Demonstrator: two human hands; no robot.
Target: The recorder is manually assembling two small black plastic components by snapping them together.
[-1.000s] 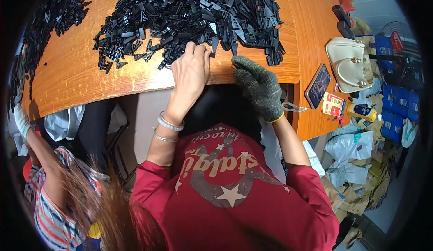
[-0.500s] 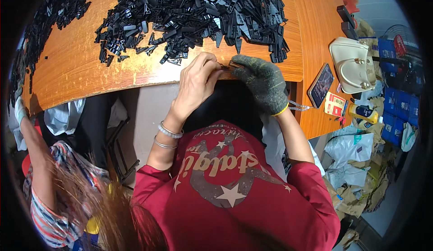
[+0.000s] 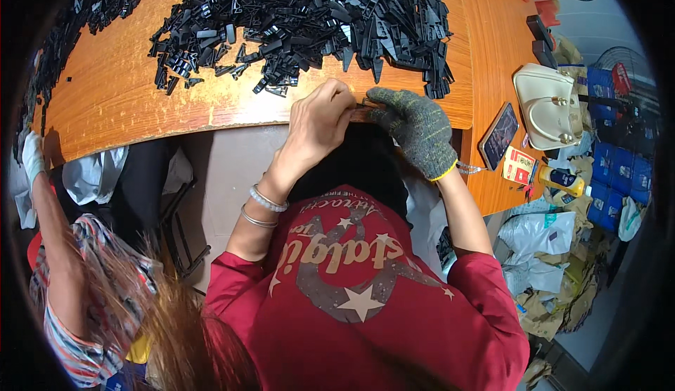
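Observation:
My bare left hand (image 3: 320, 119), with two bracelets at the wrist, is closed at the near edge of the table. Its fingertips are bent inward and hide what they pinch. Close against it on the right is my right hand (image 3: 416, 129) in a dark grey knitted glove with a yellow cuff. The glove's thumb and fingers close on a small black plastic part (image 3: 363, 106), whose end shows between the two hands. Just beyond both hands lies a large heap of black plastic clip parts (image 3: 295, 22), some long and pointed.
To the right lie a phone (image 3: 499, 136), a cream handbag (image 3: 550, 106), a red-and-white packet (image 3: 519, 165) and a yellow bottle (image 3: 564, 179). Another black pile (image 3: 105, 1) is at far left, near another person's gloved hand (image 3: 33, 155). Packaging bags (image 3: 538, 236) cover the floor at right.
My left hand has rolled inward, so its fingertips and the piece at them are now hidden. The view has shifted slightly. The other person's gloved hand at far left has moved slightly.

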